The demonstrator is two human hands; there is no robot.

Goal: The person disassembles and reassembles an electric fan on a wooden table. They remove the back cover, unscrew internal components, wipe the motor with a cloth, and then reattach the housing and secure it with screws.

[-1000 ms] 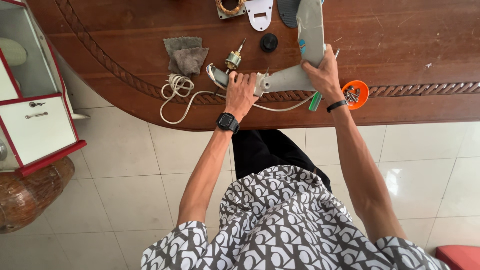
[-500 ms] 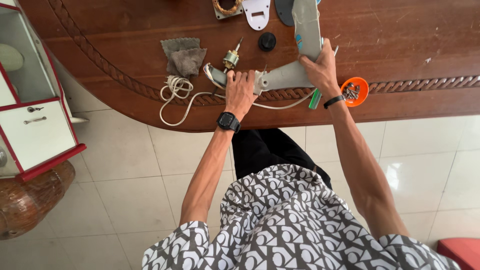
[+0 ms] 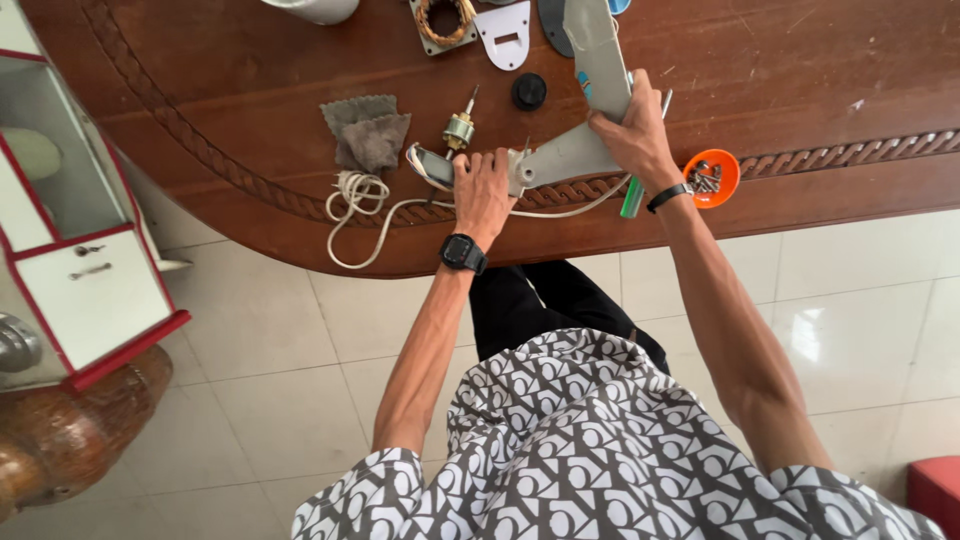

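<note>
A grey L-shaped plastic housing (image 3: pixel 585 120) lies on the dark wooden table (image 3: pixel 250 70) near its front edge. My right hand (image 3: pixel 632 135) grips the housing at its bend. My left hand (image 3: pixel 483 190), with a black watch on the wrist, presses on the housing's left end, where a white cord (image 3: pixel 365 200) comes out and loops over the table edge. A small motor rotor with a shaft (image 3: pixel 460 128) stands just beyond my left hand.
A folded grey cloth (image 3: pixel 368 135), a black knob (image 3: pixel 528 91), a copper coil stator (image 3: pixel 445 20), a white plate (image 3: pixel 505 32) and an orange dish of screws (image 3: pixel 712 177) lie around. A green-handled tool (image 3: pixel 633 196) sits by my right wrist. A white-and-red cabinet (image 3: pixel 70 250) stands left.
Both hands keep their hold on the grey housing. The view has shifted slightly, and the housing and hands stay in nearly the same place on the table.
</note>
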